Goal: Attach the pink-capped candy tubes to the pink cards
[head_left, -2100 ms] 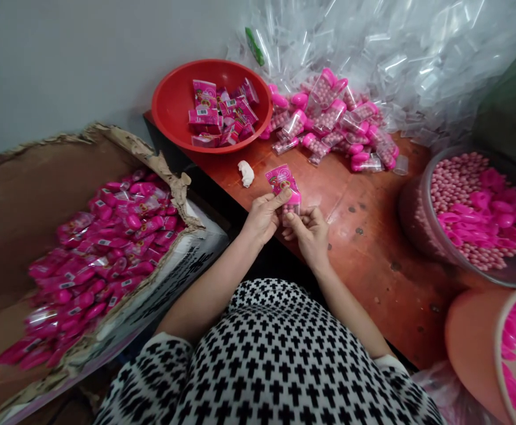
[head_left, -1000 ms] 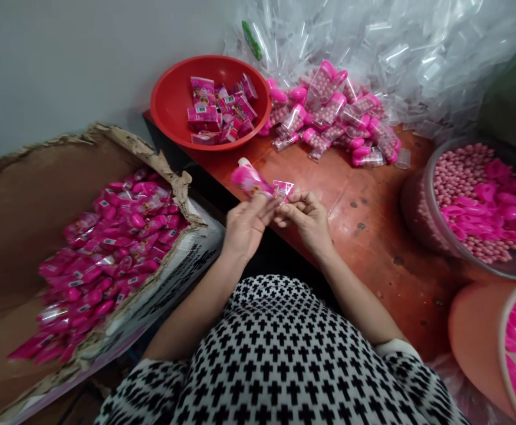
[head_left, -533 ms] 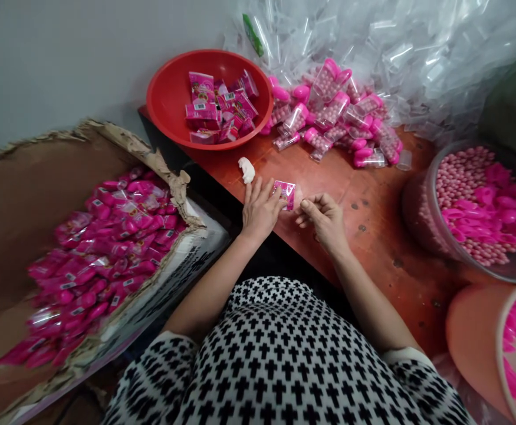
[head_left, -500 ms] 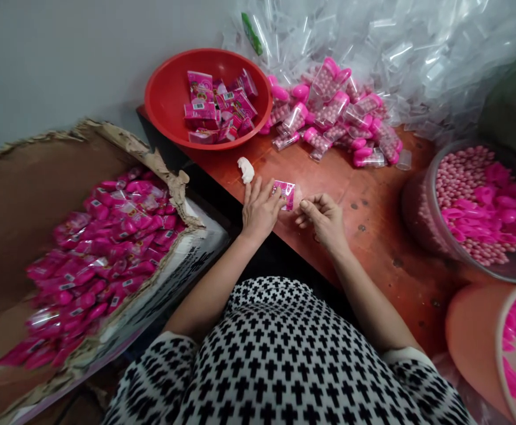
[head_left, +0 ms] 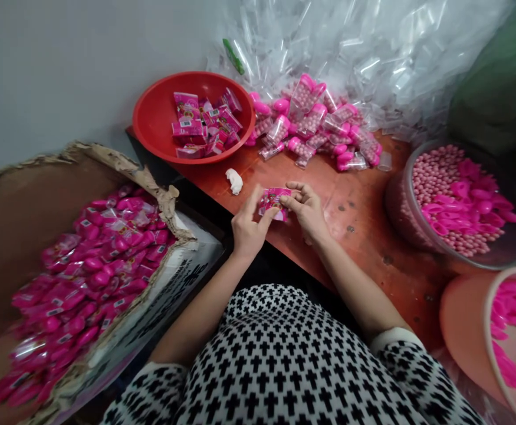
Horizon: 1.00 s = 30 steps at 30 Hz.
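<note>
Between my two hands, just above the orange tabletop, is a pink printed wrapper sleeve. My left hand grips its left and lower side, with the thumb on the front face. The thumb and fingers of my right hand pinch the right side. My fingers cover parts of the wrapper, and I cannot tell whether anything is inside it. A small crumpled white lump lies on the table to the left, apart from my hands.
A red bowl holds folded pink wrappers. Behind are candy-filled tubes and many clear empty tubes. To the right stand a clear tub of pink beads and caps and a peach bucket. A torn carton with wrapped packs is left.
The wrapper was flat on the table under my left fingers, with my right hand apart from it. Now it is lifted and both hands hold it. The view has shifted slightly.
</note>
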Available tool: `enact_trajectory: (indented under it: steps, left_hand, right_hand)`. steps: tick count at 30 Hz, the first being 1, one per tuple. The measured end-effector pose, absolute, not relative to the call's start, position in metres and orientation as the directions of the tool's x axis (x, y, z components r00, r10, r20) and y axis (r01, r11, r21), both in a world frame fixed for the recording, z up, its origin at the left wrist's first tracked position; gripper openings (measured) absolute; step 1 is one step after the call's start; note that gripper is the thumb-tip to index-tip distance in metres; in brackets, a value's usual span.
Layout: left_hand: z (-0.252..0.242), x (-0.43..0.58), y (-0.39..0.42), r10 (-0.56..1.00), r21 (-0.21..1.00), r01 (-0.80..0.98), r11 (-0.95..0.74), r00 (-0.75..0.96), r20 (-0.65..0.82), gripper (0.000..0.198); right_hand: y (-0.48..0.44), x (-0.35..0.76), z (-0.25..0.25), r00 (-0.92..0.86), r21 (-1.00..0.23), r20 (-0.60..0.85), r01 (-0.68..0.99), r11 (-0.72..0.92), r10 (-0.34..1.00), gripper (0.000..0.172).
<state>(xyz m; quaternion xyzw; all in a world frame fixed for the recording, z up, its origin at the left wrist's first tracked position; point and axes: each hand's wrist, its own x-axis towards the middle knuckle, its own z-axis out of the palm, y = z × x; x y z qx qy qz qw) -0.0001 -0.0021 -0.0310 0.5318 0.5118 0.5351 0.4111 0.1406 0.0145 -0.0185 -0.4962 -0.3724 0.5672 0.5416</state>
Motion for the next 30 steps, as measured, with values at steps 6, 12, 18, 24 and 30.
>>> enact_trajectory:
  steps: [6, 12, 18, 24, 30]
  left_hand:
    - [-0.018, -0.002, 0.0, 0.909, 0.801, -0.43, 0.417, 0.176, -0.379, 0.037]
    - [-0.017, -0.006, 0.003, 0.891, 0.757, -0.499, 0.421, 0.069, -0.45, 0.035]
    - [-0.011, -0.02, 0.007, 0.863, 0.744, -0.552, 0.376, -0.084, -0.498, 0.031]
    - [-0.006, -0.019, 0.006, 0.831, 0.652, -0.647, 0.396, -0.049, -0.553, 0.028]
    - [-0.005, -0.018, 0.013, 0.794, 0.545, -0.742, 0.39, -0.029, -0.608, 0.014]
  right_hand:
    - [0.024, 0.146, -0.003, -0.063, -0.96, -0.225, -0.158, -0.232, 0.972, 0.051]
    - [0.035, 0.148, -0.008, -0.035, -0.969, -0.196, 0.16, -0.188, 0.98, 0.046]
    - [0.046, 0.155, -0.004, -0.128, -0.423, 0.025, 0.897, 0.126, 0.991, 0.031]
    - [0.106, 0.167, 0.012, -0.042, -0.134, 0.176, 0.989, 0.066, 0.983, 0.032]
    - [0.145, 0.182, -0.001, -0.036, -0.176, 0.228, 0.981, 0.078, 0.973, 0.028]
